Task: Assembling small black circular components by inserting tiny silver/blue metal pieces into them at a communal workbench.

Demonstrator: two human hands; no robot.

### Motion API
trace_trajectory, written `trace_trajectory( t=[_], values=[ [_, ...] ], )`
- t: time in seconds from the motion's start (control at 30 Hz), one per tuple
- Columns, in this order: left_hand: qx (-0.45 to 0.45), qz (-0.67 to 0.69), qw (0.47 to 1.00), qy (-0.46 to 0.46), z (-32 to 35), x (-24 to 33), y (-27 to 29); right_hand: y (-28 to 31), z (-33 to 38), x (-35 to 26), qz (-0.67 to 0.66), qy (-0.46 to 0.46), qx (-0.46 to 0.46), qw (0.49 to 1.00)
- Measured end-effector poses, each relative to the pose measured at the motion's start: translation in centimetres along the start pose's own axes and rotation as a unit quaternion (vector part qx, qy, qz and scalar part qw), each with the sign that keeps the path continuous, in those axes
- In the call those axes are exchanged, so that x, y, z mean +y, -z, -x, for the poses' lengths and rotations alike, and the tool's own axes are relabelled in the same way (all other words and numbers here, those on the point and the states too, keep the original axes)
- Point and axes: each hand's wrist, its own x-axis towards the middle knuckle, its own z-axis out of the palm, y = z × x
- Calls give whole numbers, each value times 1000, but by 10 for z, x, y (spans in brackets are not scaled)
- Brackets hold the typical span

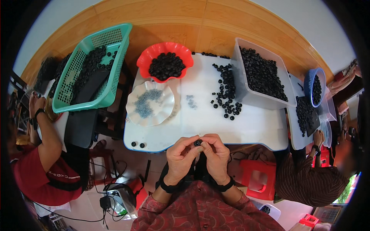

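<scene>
My left hand [180,157] and my right hand [216,156] meet just over the table's near edge. Between their thumbs and fingertips they pinch a small black round part [197,143] with a hole in its middle. Beyond my hands a white scalloped dish [165,112] holds many tiny silvery pieces, and a few more small pieces [191,101] lie beside it on the white table [185,134]. Two black round parts [138,144] sit at the table's near left corner. A loose spread of such black parts [227,92] lies right of the middle.
At the back stands a red wavy bowl [144,59] of black parts. A clear plastic bin [246,96] full of them is on the right, and a green basket [111,100] on the left. People work on both sides. A red stool [252,181] stands below right.
</scene>
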Motion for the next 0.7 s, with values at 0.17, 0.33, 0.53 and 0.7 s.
trace_trajectory(
  t=[0.17, 0.33, 0.53, 0.7],
  values=[
    [-8, 25, 1000, 12, -1, -4, -1, 0, 4, 4, 90, 68, 35, 993],
    [5, 89, 990, 108, -5, -3, -3, -1, -1, -1, 175, 118, 43, 977],
    [34, 153, 975, 155, -19, -13, -3, 8, -13, 10, 233, 165, 25, 958],
    [108, 168, 961, 191, -67, -10, -2, 31, -28, 39, 326, 211, 40, 921]
  ],
)
